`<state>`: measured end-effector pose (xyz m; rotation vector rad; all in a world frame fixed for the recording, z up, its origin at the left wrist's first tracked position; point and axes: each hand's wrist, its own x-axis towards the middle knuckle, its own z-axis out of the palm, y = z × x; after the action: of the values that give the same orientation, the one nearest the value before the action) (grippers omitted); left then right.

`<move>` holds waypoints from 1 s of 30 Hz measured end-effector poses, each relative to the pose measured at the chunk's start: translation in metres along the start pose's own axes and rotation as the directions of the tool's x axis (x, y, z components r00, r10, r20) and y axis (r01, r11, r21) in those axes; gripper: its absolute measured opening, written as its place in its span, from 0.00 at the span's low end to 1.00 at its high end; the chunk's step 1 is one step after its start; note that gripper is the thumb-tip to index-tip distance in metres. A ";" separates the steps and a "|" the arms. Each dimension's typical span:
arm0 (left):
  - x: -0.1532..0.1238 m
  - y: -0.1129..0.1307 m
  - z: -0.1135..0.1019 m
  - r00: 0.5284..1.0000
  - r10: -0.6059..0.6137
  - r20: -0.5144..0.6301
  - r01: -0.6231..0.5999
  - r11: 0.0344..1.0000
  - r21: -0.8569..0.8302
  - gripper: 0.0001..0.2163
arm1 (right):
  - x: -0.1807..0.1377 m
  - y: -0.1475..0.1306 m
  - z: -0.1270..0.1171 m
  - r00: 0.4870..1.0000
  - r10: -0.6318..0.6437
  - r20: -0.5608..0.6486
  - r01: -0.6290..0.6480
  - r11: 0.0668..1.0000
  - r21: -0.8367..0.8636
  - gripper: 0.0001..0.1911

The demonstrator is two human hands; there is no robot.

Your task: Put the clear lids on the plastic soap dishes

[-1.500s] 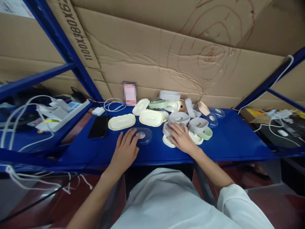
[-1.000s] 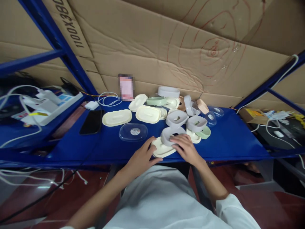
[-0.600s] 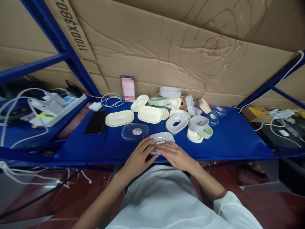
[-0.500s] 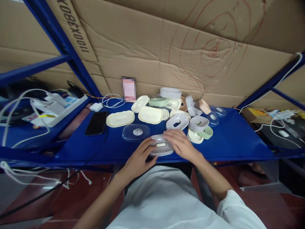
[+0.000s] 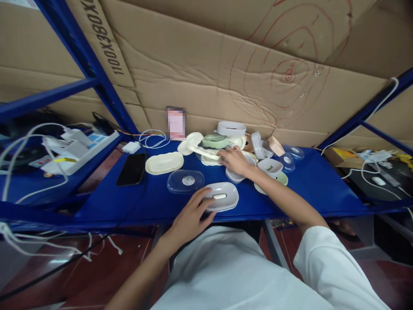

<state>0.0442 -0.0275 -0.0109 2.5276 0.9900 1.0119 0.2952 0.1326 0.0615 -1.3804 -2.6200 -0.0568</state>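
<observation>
Grey oval dish (image 5: 229, 192) sits near the front edge of the blue worktop (image 5: 325, 181), open side up, its long axis running roughly left to right. The left hand (image 5: 191, 212) is the nearer one, at the dish's left end: its fingers are spread and curved over the rim, and from what I can see I cannot tell whether they grip or just rest there. The dish lies to the right of those fingers.

Farther back, the right hand (image 5: 236, 162) reaches across, its fingers apparently pinching the right end of a tilted cream tray (image 5: 205, 152). That tray stretches leftward from the fingertips, beyond the dish and well apart from it.

As for containers, the grey dish has a pale bar (image 5: 220, 196) showing in its middle slot. A second grey dish (image 5: 232, 176) is partly hidden under the right hand, so I can't make out its inside. A third grey dish (image 5: 263, 163) overlaps a green dish (image 5: 283, 177), with something greenish visible in its slot. Just beyond the left fingers lies a clear lid (image 5: 176, 181) with a round sticker (image 5: 188, 180).
</observation>
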 end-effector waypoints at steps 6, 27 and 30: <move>0.000 0.002 -0.002 0.997 -0.073 -0.001 0.073 0.997 -0.029 0.19 | -0.012 0.019 -0.025 0.966 0.092 -0.241 0.069 0.806 0.588 0.28; -0.005 -0.008 -0.001 0.986 -0.165 -0.041 0.158 0.978 -0.138 0.29 | -0.142 -0.075 0.013 0.974 -0.191 -0.125 0.209 0.965 0.160 0.34; -0.007 -0.012 0.001 0.984 -0.166 -0.068 0.156 0.979 -0.133 0.24 | -0.141 -0.074 0.018 0.956 -0.265 -0.126 0.276 0.958 0.077 0.34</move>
<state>0.0350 -0.0231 -0.0208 2.2798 1.0949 1.0962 0.3103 -0.0226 0.0230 -0.9514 -2.6580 -0.0464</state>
